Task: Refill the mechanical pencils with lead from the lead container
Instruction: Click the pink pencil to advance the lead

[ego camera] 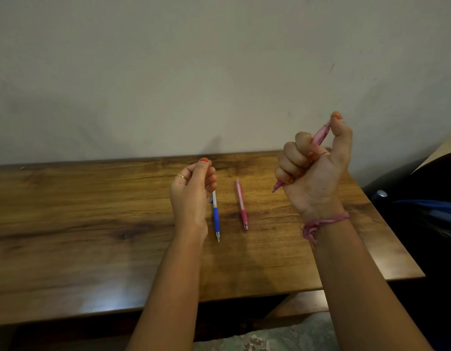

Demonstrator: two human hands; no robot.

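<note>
We hold a pink mechanical pencil (318,140) in our right hand (313,173), raised above the right end of the wooden table (93,211), the four fingers clenched round its barrel and the thumb (342,127) pressed on its top end, tip pointing down and to the left. It looks as though we are clicking the button, either to test the feed or to work the cap, though we cannot tell which.

Our left hand (194,188) hovers over the middle of the table with thumb and fingertips pinched together; whether a lead or a cap sits between them is too small to make out. Beneath that hand, on the table, lies a blue-and-white mechanical pencil (216,216), tip toward us. Just to its right, apart from it, lies a second pink mechanical pencil (241,205), also tip toward us.

No lead container shows anywhere on the table. The next move, as we judge it, calls for a steady pinch and fine alignment, since lead snaps easily. A dark bag (421,198) sits off the table's right edge.
</note>
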